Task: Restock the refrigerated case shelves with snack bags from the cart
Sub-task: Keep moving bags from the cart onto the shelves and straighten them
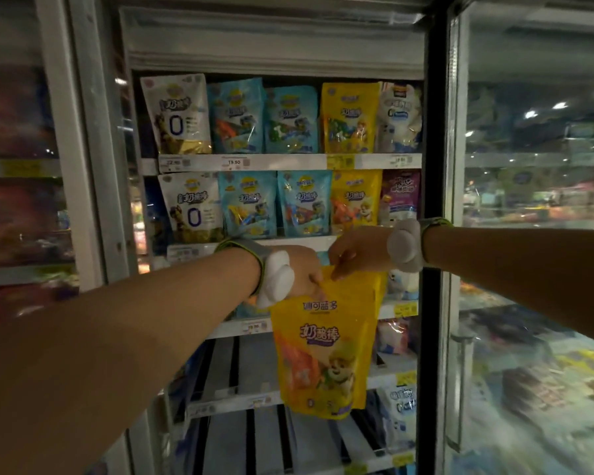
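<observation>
Glossy yellow plastic snack bag (323, 347) hangs upright, long axis vertical, in front of the open refrigerated case's third shelf (234, 329). Left hand (300, 270) and right hand (357, 252) both pinch its top edge, fingers curled on it. Bag's slot looks straight behind, yellow column; right hand nearer.

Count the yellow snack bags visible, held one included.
3. One on the top shelf, fourth from left; one on the second shelf, fourth from left; one held by both hands, left hand, right hand, bag. More may sit behind.
</observation>
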Tool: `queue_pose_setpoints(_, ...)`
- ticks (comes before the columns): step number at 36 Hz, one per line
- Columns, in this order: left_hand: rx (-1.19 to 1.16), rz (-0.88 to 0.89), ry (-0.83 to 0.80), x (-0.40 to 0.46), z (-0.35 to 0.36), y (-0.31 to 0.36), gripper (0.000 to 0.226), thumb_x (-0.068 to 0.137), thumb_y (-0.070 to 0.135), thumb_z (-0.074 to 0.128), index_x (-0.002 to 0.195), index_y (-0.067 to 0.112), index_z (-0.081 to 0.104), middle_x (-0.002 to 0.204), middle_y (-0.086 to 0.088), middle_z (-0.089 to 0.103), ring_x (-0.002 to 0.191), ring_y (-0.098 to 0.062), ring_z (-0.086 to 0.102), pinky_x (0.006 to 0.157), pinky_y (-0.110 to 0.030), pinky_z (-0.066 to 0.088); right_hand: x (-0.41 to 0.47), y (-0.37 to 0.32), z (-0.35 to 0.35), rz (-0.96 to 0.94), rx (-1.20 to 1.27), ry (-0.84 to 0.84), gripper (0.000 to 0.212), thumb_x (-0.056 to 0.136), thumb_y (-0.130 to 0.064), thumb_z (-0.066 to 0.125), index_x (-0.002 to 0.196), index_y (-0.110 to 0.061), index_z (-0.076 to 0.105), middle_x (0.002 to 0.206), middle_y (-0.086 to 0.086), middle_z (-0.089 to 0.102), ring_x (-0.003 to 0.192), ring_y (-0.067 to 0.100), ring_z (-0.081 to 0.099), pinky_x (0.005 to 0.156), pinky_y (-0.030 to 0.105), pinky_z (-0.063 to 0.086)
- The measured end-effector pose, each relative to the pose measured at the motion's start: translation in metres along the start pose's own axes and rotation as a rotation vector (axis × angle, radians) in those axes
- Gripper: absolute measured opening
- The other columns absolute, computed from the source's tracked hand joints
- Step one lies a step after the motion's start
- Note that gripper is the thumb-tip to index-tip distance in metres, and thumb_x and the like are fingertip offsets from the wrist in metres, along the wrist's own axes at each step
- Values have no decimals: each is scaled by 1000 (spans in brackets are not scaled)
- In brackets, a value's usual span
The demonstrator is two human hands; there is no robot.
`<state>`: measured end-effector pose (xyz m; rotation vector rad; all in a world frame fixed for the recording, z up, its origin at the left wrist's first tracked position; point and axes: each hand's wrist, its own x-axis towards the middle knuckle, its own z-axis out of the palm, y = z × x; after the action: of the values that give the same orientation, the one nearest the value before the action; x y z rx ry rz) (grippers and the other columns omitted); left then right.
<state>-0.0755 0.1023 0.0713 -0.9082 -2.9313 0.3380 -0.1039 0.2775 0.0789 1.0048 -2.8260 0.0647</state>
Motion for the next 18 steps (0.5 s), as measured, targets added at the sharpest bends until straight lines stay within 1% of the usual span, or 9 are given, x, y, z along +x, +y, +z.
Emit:
queue_pose_setpoints(2, -29, -9, 51, 6, 1, 5, 38, 101, 37, 54, 70, 16, 52, 60, 7, 45, 53, -8, 42, 57, -25, 34, 3, 5, 3, -10, 39, 20, 23, 89, -26, 68, 74, -40, 58, 63, -23, 58, 70, 14, 57, 76, 32, 48)
queue_pose_setpoints(4, -62, -10, 91, 11, 4, 6, 42, 100, 40, 56, 63, 22, 50, 59, 8, 47, 54, -9, 45, 60, -27, 36, 4, 10, 4, -1, 18, 10, 13, 91, -26, 65, 83, -37, 64, 71, -25, 59, 74, 9, 59, 78, 27, 46)
queue_pose_setpoints(6, -99, -14, 111, 17, 11, 7, 43, 99, 43, 57, 65, 15, 56, 59, 4, 50, 57, -15, 49, 56, -28, 36, 7, 18, 5, 36, -59, -36, 11, 92, -27, 61, 93, -36, 67, 79, -23, 59, 77, 7, 59, 80, 27, 48)
queue_pose_setpoints(8, -123, -4, 147, 19, 18, 10, 45, 98, 44, 57, 78, 5, 65, 65, -2, 55, 62, -19, 51, 53, -27, 35, 9, 22, 4, 88, -116, -99, 13, 91, -30, 59, 98, -36, 69, 83, -19, 62, 77, 7, 59, 76, 25, 50)
queue_pose_setpoints(10, -163, 5, 169, 25, 27, 13, 44, 98, 43, 57, 85, 3, 69, 69, -5, 57, 62, -19, 51, 52, -24, 33, 8, 25, 5, 150, -27, -194, 17, 91, -37, 59, 102, -30, 69, 84, -11, 63, 72, 9, 59, 66, 23, 50)
queue_pose_setpoints(13, -179, 2, 185, 34, 37, 16, 42, 98, 42, 58, 72, 10, 65, 60, 2, 49, 54, -13, 45, 58, -26, 34, 4, 26, 6, 296, 215, -321, 34, 87, -45, 66, 117, -27, 67, 96, -2, 65, 84, 16, 62, 72, 28, 55)
queue_pose_setpoints(15, -179, -6, 205, 37, 43, 18, 36, 97, 41, 59, 81, 11, 71, 61, 4, 50, 57, -14, 47, 59, -26, 34, 2, 28, 9, 306, 284, -399, 27, 82, -50, 70, 106, -37, 67, 92, -7, 64, 83, 14, 61, 73, 28, 53)
queue_pose_setpoints(17, -181, 8, 230, 41, 49, 18, 31, 97, 37, 59, 91, 11, 75, 70, -1, 60, 66, -20, 56, 58, -27, 38, 5, 30, 15, 232, 157, -410, 20, 76, -60, 71, 87, -46, 63, 83, -9, 58, 75, 12, 56, 71, 26, 51)
queue_pose_setpoints(18, -177, 19, 239, 44, 52, 17, 29, 97, 36, 59, 93, 13, 76, 77, -3, 65, 71, -22, 60, 60, -28, 41, 8, 30, 21, 192, 45, -391, 25, 75, -63, 70, 89, -43, 64, 83, -9, 58, 76, 14, 56, 72, 27, 50)
